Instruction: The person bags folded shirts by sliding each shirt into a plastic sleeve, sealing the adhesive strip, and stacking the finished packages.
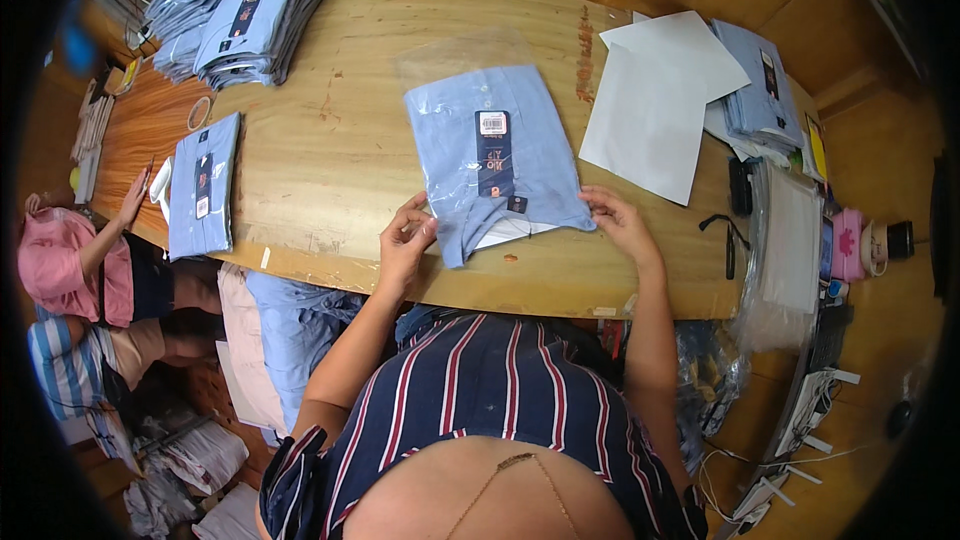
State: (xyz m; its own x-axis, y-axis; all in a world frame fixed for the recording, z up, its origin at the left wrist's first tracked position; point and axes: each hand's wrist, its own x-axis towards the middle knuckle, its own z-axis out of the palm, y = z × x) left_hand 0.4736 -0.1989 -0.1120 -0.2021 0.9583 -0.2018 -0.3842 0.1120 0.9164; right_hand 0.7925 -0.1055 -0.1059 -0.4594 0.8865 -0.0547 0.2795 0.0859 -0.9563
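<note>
A folded light-blue shirt (548, 135) lies flat in a clear plastic bag (455, 52), its collar turned toward me. A dark label tag (493, 160) with a white sticker runs down its middle. My left hand (405, 242) is closed at the near left side of the bag, thumb and fingers pinching its edge beside the collar. At the near right corner my right hand (622, 223) grips the bag's edge, fingers bent over it. A strip of white card (515, 230) shows under the collar.
Stacked bagged shirts (255, 25) stand at the far left, with another bagged shirt (205, 185) nearer. White paper sheets (650, 100) and a shirt pile (760, 80) lie right. Clear bags (785, 240) hang over the right edge. A person in pink (75, 260) is at left.
</note>
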